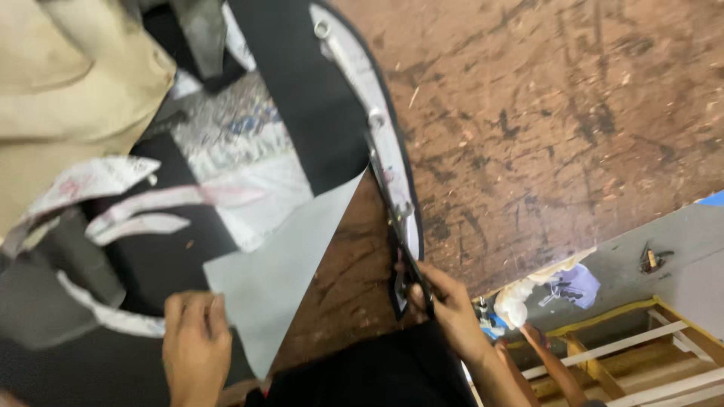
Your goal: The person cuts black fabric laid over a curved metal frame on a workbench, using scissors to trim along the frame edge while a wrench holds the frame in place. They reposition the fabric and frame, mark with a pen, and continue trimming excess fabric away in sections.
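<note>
Two hands at work: right hand (pixel 445 301) grips scissors (pixel 392 203), blades partway along a black strip (pixel 392 151); left hand (pixel 194 339) lies flat, pressing grey sheet (pixel 279 279). Cut offcuts (pixel 143 211) lie left; far strip uncut.

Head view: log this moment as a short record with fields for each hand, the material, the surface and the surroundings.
view: head camera, looking down
left hand: lies flat on the grey fabric sheet, fingers spread, gripping nothing
right hand: closed on the handles of the scissors
scissors: blades point away from the person, along the curved white strip
black fabric: lies under the white strip and the grey sheet
surface: worn brown wooden table
left side: beige cloth and loose white offcuts
lower right: wooden frame below the table edge
</note>
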The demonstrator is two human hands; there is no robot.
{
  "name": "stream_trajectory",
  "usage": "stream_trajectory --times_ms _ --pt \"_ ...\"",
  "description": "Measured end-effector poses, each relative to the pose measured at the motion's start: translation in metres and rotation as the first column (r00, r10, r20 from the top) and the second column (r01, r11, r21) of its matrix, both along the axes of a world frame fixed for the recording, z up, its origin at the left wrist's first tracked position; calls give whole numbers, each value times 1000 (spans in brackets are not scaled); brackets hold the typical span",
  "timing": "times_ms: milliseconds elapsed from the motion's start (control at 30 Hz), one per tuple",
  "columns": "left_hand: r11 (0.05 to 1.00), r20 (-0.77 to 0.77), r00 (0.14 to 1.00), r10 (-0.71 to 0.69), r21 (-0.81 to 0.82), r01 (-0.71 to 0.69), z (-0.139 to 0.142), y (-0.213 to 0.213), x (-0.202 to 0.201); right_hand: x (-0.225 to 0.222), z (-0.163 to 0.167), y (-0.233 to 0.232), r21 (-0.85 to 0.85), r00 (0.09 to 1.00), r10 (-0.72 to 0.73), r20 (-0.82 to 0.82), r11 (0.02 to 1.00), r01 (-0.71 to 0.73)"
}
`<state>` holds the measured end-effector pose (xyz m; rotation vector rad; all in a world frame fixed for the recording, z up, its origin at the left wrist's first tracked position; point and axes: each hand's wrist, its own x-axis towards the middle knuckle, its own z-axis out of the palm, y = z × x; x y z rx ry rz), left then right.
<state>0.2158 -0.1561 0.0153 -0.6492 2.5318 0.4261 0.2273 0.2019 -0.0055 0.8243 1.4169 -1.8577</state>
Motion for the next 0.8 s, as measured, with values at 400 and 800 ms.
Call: stream_trajectory --times_ms 400,800 --pt "997 -35 997 65 -33 -67 2 -7 -4 -22 0 0 -7 996 0 84 1000 1" --pt "992 -102 988 120 -38 -124 -6 -16 8 -36 -2 5 55 995 95 30 994 -96"
